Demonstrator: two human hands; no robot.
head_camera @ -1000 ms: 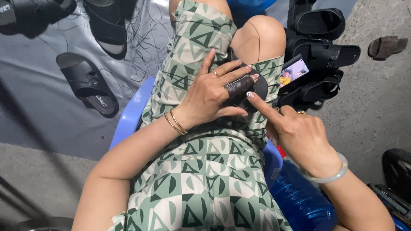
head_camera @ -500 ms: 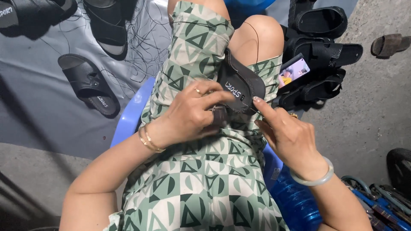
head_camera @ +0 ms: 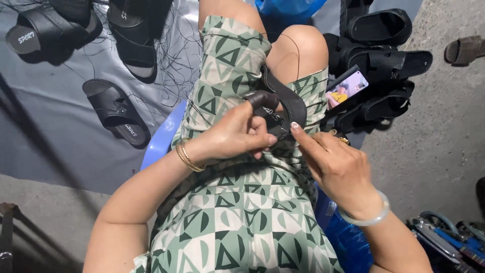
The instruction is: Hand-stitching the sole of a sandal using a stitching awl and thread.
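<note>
Black sandal strap point(head_camera: 277, 107): we steady it on our lap, between the knees, left hand point(head_camera: 237, 132) clenched round its end; right hand point(head_camera: 336, 164), forefinger extended, presses its edge. Finished sandals point(head_camera: 115, 110) lie on the grey sheet point(head_camera: 45, 131).

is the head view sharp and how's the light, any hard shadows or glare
Head view: hard daylight, sharp on both hands and the black sandal strap; bright glare on the bare knee and the grey sheet; deep shadow across the concrete at the lower left; the phone screen looks washed out; slight wide-angle bending at the edges.
</note>
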